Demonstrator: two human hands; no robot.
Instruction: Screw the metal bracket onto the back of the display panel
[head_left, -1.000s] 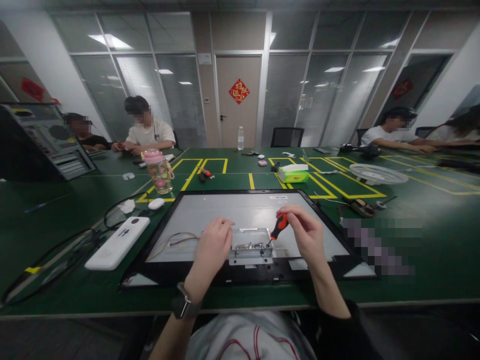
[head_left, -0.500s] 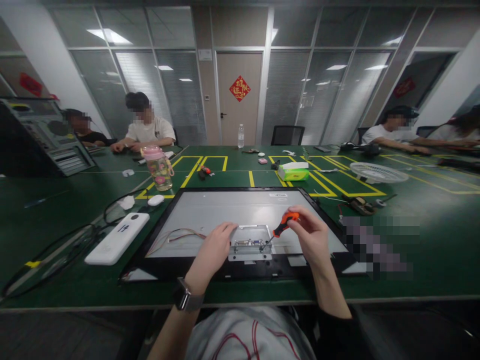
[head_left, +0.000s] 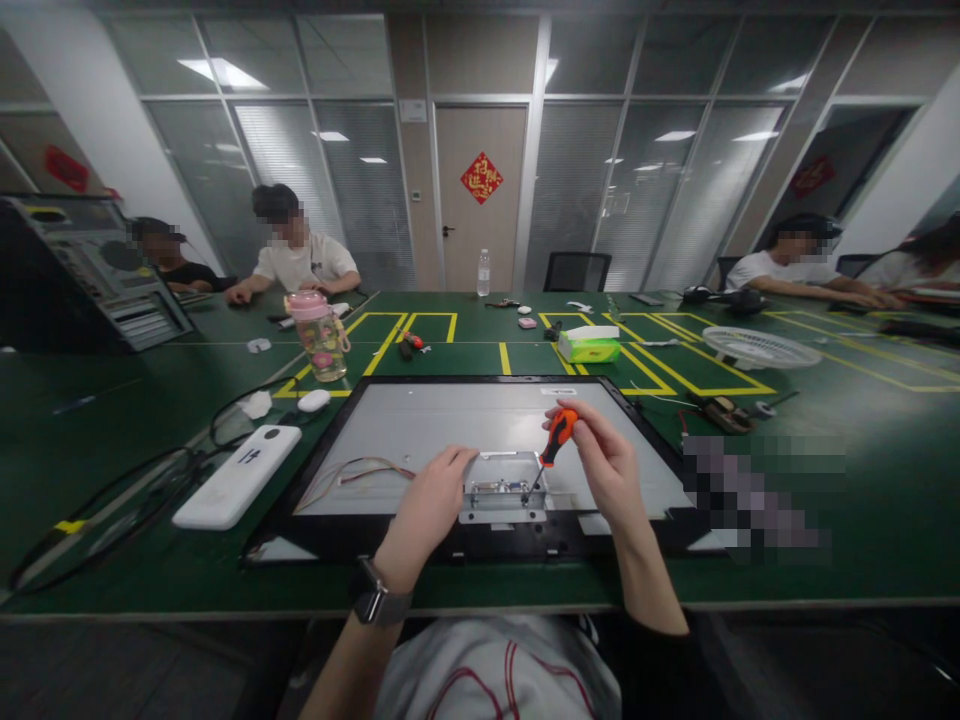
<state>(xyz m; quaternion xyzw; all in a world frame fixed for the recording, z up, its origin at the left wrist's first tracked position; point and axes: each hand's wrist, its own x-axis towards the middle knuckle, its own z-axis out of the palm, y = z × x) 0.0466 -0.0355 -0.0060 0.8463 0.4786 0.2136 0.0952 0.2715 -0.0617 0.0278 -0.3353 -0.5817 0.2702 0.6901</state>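
Observation:
A flat display panel [head_left: 450, 408] with a black frame lies back side up before me. On its near middle sits a silver metal bracket [head_left: 501, 514] with a row of ports. My left hand [head_left: 431, 500] holds the bracket's left side, fingers close together; the thumb is hidden. Above the bracket's right end, my right hand [head_left: 606, 455] grips an orange and black screwdriver [head_left: 559, 438] by its handle. The shaft points steeply down, its tip at the port row's right end. Thin coloured wires [head_left: 360, 468] lie on the panel left of my left hand.
Left of the panel are a white power bank [head_left: 238, 478], black cables [head_left: 112, 520], and a pink-lidded bottle [head_left: 321, 340]. Beyond it stands a green tissue pack [head_left: 589, 345]; a white fan grille [head_left: 761, 347] lies farther right. A computer case [head_left: 82, 270] stands far left. Several people sit across the table.
My right hand has shifted left and the screwdriver has tipped more upright, its tip staying near the right end of the port row. My left hand keeps its place on the bracket.

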